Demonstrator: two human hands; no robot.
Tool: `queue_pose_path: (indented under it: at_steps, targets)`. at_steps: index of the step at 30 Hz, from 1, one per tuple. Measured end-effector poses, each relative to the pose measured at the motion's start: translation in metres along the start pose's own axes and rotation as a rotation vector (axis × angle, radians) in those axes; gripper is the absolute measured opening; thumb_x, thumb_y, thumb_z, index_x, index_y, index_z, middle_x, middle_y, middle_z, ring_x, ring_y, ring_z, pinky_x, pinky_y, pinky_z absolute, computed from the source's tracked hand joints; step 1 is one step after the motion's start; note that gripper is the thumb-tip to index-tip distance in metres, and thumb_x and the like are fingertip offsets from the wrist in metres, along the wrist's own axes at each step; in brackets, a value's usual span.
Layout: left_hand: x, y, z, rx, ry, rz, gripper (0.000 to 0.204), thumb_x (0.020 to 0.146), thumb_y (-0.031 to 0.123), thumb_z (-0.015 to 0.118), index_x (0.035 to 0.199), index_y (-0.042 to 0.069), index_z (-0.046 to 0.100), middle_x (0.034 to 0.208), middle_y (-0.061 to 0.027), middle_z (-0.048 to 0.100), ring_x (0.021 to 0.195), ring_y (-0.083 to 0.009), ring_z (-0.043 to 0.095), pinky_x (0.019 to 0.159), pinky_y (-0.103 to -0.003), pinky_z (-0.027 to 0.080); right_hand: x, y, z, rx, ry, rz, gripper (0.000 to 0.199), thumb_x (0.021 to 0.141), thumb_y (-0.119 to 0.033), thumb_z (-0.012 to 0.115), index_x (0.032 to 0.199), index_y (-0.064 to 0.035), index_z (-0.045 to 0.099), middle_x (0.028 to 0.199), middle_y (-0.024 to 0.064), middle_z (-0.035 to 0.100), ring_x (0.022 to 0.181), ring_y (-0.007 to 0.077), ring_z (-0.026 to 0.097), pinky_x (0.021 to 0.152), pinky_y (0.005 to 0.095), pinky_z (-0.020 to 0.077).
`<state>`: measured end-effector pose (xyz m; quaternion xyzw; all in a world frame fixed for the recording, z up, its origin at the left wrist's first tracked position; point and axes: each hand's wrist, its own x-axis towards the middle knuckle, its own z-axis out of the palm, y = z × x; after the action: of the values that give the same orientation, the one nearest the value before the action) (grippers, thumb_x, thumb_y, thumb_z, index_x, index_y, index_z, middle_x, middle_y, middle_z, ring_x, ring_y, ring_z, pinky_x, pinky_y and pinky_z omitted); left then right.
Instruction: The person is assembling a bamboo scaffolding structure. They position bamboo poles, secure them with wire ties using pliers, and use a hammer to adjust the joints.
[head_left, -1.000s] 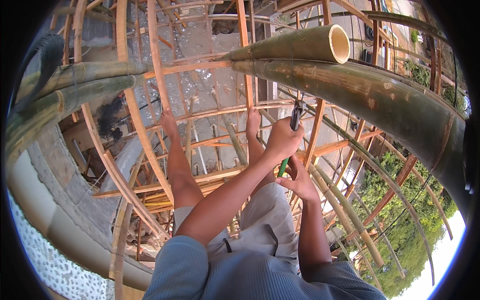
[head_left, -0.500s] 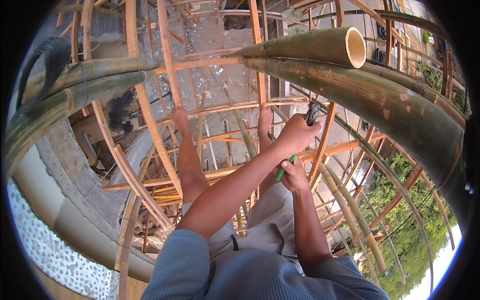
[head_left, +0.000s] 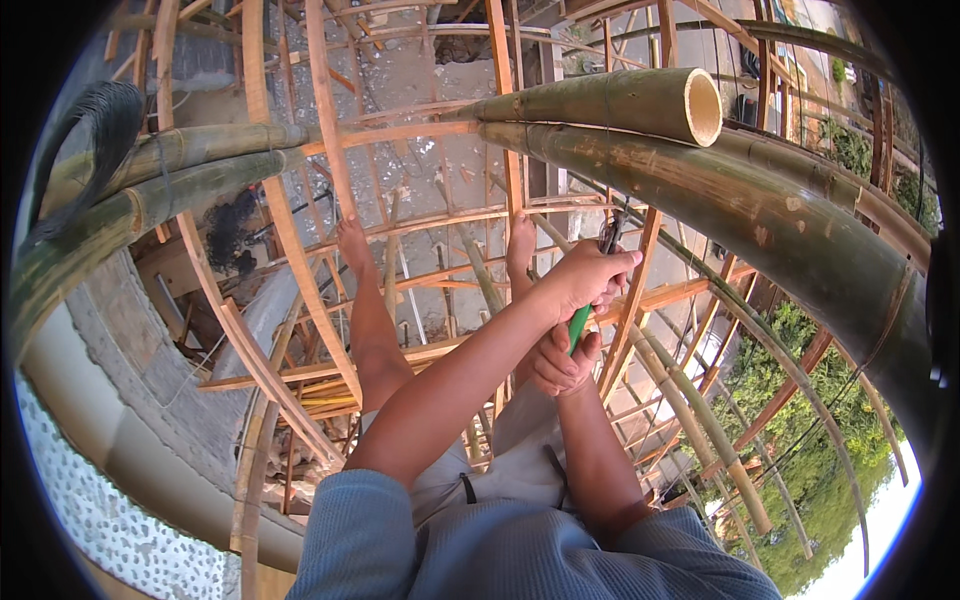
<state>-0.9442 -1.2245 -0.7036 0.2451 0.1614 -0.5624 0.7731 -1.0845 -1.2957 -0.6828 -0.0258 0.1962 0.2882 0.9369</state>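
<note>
A plier-like hand tool with a slim green handle and a dark metal head [head_left: 611,234] sits slantwise in the bare left hand [head_left: 585,277], whose fingers are closed around its middle, the thumb lying across toward the right. The head sticks out past the far side of that grip; the green handle [head_left: 579,322] comes out on the near side and runs down to the bare right hand [head_left: 564,362]. The right hand's fingers are curled at the handle's near end; I cannot tell how firmly, or whether, they hold it.

The left hand covers the tool's middle, and the near tip of the handle is lost among the right fingers. The head is small and dark, so whether its jaws are apart cannot be made out, nor whether it touches the thick green-brown bamboo pole [head_left: 740,190] just beyond it. The visible handle is smooth, bright green and narrow; the head looks nearly black.
</note>
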Motion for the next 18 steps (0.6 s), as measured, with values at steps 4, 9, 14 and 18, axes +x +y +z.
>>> queue_pose_path:
  at_steps: [4, 9, 14, 18]
  targets:
    - [0.021, -0.044, 0.001, 0.173, 0.602, -0.026, 0.04, 0.09, 0.027, 0.058, 0.067, -0.006, 0.057, 0.055, -0.0157, 0.057, 0.046, -0.0273, 0.057, 0.049, -0.041, 0.045, -0.014, -0.012, 0.059, -1.009, 0.699, 0.069, 0.046, 0.087, -0.028, 0.071, 0.118, 0.0026, 0.057, 0.095, 0.0127, 0.068, 0.081, 0.0186, 0.065, 0.074, 0.0334, 0.0524]
    - [-0.019, -0.109, -0.005, 0.47, 0.746, 0.334, 0.043, 0.094, 0.035, 0.057, 0.087, -0.007, 0.061, 0.068, -0.0158, 0.063, 0.06, -0.027, 0.062, 0.061, -0.042, 0.049, -0.046, 0.03, -0.022, -1.519, 0.96, 0.101, 0.019, 0.09, -0.009, 0.061, 0.104, 0.0039, 0.061, 0.087, 0.0103, 0.066, 0.081, 0.0133, 0.062, 0.073, 0.0288, 0.0491]
    - [-0.058, -0.09, -0.044, 0.446, 0.579, 0.178, 0.063, 0.099, 0.058, 0.042, 0.111, -0.003, 0.054, 0.076, -0.0141, 0.061, 0.068, -0.0251, 0.062, 0.066, -0.038, 0.049, -0.022, 0.026, 0.025, -1.081, 0.755, 0.281, 0.033, 0.105, -0.025, 0.045, 0.122, 0.0024, 0.05, 0.095, 0.0093, 0.063, 0.083, 0.0167, 0.064, 0.074, 0.0313, 0.0523]
    - [-0.08, -0.057, -0.044, 0.621, 0.571, 0.139, 0.06, 0.103, 0.052, 0.033, 0.112, -0.002, 0.055, 0.075, -0.0153, 0.065, 0.063, -0.0267, 0.064, 0.061, -0.038, 0.051, -0.011, 0.038, 0.038, -0.873, 0.783, 0.138, 0.055, 0.105, -0.036, 0.04, 0.146, 0.0, 0.033, 0.121, 0.0176, 0.061, 0.106, 0.0232, 0.064, 0.088, 0.0327, 0.051]
